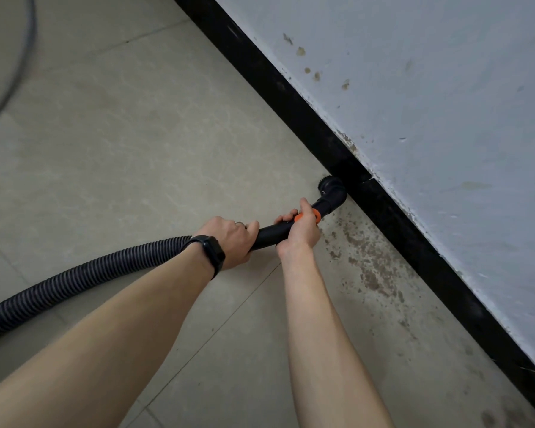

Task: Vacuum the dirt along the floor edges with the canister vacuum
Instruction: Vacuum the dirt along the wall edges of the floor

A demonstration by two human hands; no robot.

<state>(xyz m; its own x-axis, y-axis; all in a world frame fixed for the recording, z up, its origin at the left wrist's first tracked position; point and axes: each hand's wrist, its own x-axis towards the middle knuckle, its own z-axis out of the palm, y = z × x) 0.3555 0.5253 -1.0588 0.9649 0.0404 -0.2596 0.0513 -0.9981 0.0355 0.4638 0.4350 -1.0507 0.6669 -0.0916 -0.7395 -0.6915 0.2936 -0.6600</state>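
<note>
The left grip [232, 239] is wrapped round the black wand [269, 234] where the ribbed hose [90, 273] joins it; the right grip [300, 231] curls round the wand at the orange collar [306, 217], nearer the skirting board [399, 217]; the brush nozzle [331, 191] sits on the floor, touching the skirting board's foot. Brown dirt [368, 264] lies along that foot, from the nozzle toward the board's near end; best to draw the nozzle slowly back along the board, bristles flat, hose slack.

Both hands gripping black wand [271, 234], left hand [233, 242] behind right hand [298, 230], brush nozzle [331, 189] ahead against black skirting [414, 239], dirt patch [368, 267] beside right hand, ribbed hose [84, 279] trailing behind left.
</note>
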